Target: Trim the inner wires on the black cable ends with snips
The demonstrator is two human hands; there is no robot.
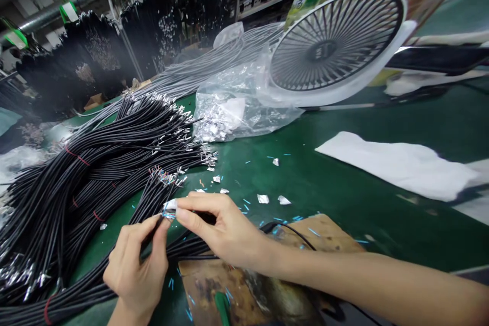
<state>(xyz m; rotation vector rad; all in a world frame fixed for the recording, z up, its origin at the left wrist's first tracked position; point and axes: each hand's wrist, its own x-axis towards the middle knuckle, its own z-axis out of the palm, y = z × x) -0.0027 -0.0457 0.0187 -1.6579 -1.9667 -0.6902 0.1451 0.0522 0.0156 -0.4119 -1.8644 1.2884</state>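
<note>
My left hand (133,260) pinches the end of a black cable between thumb and forefinger, where thin light-blue and pale wires (169,215) stick out. Coming in from the right, my right hand (229,232) is closed on a small white-silver foil piece (170,205) at that same cable end. Just behind both hands lies a bunch of black cables (158,183) with stripped, coloured wire ends. More bundles of black cable (114,147), tied with red bands, lie to the left, many with silvery tips.
A round fan (324,51) stands at the back right beside a clear plastic bag (244,107) of silvery pieces. White cloth (393,163) lies on the green table (298,173). Foil scraps (263,198) and blue bits are scattered around. A stained wooden board (206,285) carries a green-handled tool (222,308).
</note>
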